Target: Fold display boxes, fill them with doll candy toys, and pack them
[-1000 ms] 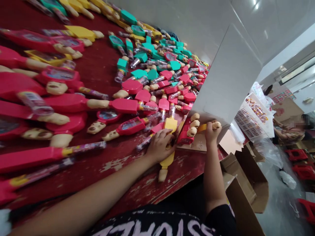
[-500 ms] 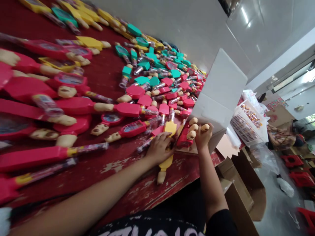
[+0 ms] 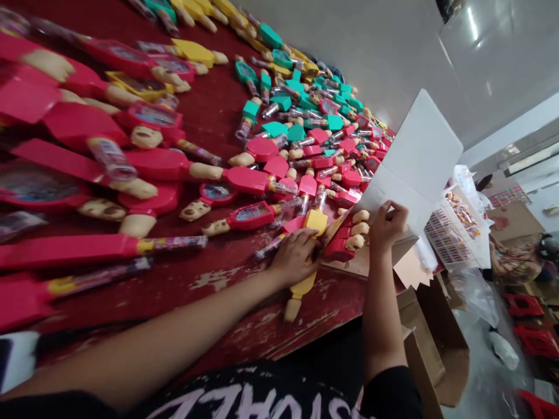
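Note:
My left hand point(image 3: 297, 257) lies over a yellow plastic toy point(image 3: 304, 285) with a beige head, its fingers curled round the toy's middle beside the open white carton point(image 3: 413, 148). Inside the carton, several red toys point(image 3: 340, 249) stand in a row, their beige animal heads point(image 3: 354, 242) facing up. Just right of those heads is my right hand point(image 3: 388, 224), thumb and forefinger bent together against the carton's inner white wall. What it pinches, if anything, is hidden.
Red, green and yellow toys with clear candy tubes point(image 3: 113, 158) cover much of the red table point(image 3: 236, 273). A white basket point(image 3: 449, 230) of wrapped pieces stands right of the carton. Brown cardboard boxes point(image 3: 454, 361) are below it. Another person point(image 3: 515, 262) sits farther right.
My right hand has left a beige toy head and moved up to the carton's white wall; that head no longer shows there. My left hand stays on the yellow toy. The view has shifted.

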### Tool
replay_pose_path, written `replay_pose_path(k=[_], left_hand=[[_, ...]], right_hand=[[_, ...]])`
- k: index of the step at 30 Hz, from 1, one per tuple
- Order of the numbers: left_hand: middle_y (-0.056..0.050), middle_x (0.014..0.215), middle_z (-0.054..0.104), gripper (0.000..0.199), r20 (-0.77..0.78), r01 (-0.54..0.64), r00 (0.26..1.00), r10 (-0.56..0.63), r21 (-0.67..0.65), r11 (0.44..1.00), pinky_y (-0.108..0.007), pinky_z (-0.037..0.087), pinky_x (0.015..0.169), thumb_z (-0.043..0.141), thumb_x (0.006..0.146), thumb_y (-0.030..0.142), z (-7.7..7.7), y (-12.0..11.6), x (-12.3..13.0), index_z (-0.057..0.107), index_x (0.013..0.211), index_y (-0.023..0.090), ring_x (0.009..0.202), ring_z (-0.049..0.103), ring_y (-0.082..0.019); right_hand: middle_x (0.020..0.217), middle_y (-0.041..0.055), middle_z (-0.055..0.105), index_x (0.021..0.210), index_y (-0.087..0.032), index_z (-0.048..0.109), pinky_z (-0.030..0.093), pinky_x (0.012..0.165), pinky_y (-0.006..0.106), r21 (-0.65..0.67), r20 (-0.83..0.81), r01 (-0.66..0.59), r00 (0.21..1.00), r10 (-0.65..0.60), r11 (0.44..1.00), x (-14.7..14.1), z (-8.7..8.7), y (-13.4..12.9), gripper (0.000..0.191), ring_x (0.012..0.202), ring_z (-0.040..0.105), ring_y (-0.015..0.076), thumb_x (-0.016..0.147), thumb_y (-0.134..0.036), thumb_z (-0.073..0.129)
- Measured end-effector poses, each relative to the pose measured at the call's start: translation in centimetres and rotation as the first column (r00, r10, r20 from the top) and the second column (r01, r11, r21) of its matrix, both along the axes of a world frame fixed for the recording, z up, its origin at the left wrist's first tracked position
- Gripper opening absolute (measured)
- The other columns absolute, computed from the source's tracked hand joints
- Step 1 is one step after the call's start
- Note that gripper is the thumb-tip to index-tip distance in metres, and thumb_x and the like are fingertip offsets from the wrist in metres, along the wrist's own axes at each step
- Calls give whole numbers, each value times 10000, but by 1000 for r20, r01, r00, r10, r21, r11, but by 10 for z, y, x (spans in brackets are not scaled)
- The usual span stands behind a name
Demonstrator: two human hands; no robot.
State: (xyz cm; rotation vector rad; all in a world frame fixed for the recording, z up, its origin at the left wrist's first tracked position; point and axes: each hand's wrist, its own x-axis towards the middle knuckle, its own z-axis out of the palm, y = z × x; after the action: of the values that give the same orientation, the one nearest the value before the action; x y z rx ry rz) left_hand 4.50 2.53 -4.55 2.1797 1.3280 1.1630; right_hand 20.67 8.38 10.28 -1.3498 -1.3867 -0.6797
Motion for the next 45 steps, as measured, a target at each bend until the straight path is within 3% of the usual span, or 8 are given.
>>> replay_pose_path(k=[10,14,17,22,29,34,39,45], left_hand=[[-136,1235,555,247,41,10,999,-11,24,1000,-480,400,970,539,789,360,0,1,1,602,930,167,1161,465,-325],[-98,1121,611,229,155,59,986,-63,30,998,-484,399,969,512,828,389,-1,4,0,597,911,194,1160,467,-315],[-69,1014,636,202,231,72,970,-77,29,997,-463,408,969,475,848,344,0,5,0,588,941,204,1150,474,-294],[-87,1078,628,239,198,33,979,-45,65,997,-478,403,987,491,850,351,-5,6,6,593,991,187,1175,462,-308],[-80,1058,639,194,204,14,979,-30,82,997,-460,405,1005,516,837,340,-8,7,7,608,930,198,1168,477,-298],[-71,1037,641,192,218,46,975,-49,20,999,-455,383,1040,530,829,346,-1,5,4,604,924,197,1167,489,-279],[-75,1053,644,224,166,67,984,-67,5,998,-448,400,995,503,828,342,3,3,4,585,975,193,1196,476,-296],[-79,1071,645,232,128,47,991,-45,-19,999,-464,397,977,498,820,345,4,2,4,570,981,195,1197,478,-316]], right_hand=[[622,-21,518,865,-170,586,470,592,236,70,232,-117,968,98,991,3,-13,-31,107,565,534,105,895,-243,513],[846,62,556,914,-190,579,524,711,337,34,106,-185,978,180,982,-25,-69,-99,88,814,589,179,860,-172,512],[963,106,564,998,-184,608,563,711,372,-435,-24,-419,891,454,797,-39,-120,-143,297,887,608,232,787,-392,592],[1247,160,536,1241,-222,565,551,871,460,-766,18,-294,879,476,571,-39,-146,-171,774,1105,579,324,549,-467,809],[1126,156,676,1207,-186,561,586,715,270,-490,172,-481,764,622,726,-32,-152,-178,372,906,696,181,841,-119,545],[997,124,730,1156,-181,594,581,658,275,-380,157,-552,752,640,742,-20,-126,-197,349,813,713,181,826,-77,545],[917,74,730,1072,-200,628,591,699,291,-310,-118,-388,921,370,868,6,-90,-224,278,814,714,187,839,-98,518],[830,75,685,1111,-161,604,556,613,281,-216,-348,-242,924,157,946,23,-63,-208,250,696,672,164,899,-235,495]])
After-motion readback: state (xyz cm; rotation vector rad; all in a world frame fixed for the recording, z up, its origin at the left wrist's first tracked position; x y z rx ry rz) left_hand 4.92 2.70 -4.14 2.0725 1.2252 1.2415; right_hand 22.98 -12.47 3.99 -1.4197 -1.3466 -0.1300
